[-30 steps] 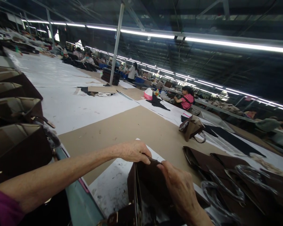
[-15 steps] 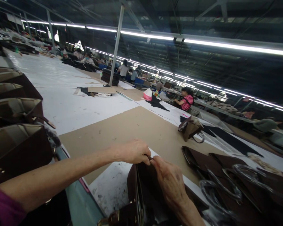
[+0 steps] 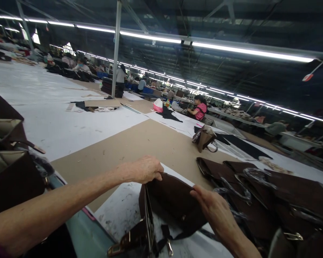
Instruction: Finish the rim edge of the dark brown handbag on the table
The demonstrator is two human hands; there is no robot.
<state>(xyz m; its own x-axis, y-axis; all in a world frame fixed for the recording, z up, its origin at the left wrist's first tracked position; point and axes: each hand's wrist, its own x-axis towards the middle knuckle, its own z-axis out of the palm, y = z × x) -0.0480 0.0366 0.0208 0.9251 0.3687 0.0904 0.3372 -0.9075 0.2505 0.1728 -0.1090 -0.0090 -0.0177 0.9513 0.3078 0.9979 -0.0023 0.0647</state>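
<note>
A dark brown handbag [image 3: 174,200] stands at the near edge of the table, with straps and gold-coloured metal fittings hanging at its lower front. My left hand [image 3: 146,169] pinches the top edge of its flap or panel near the left corner. Farther right along that same edge, my right hand [image 3: 214,204] grips with the thumb on top and the fingers mostly hidden. Between my hands the brown panel is spread out, its dark inner face toward me.
Several brown bags with plastic-wrapped handles [image 3: 239,190] lie at the right. Open brown bags [image 3: 13,172] stand in a row at the left. One small bag [image 3: 204,138] sits farther back on the brown board [image 3: 140,143]. A person in a striped top [image 3: 200,110] sits beyond.
My hands were close together at one corner of the bag. The right hand has slid right along the edge, spreading the panel. The view has turned slightly right.
</note>
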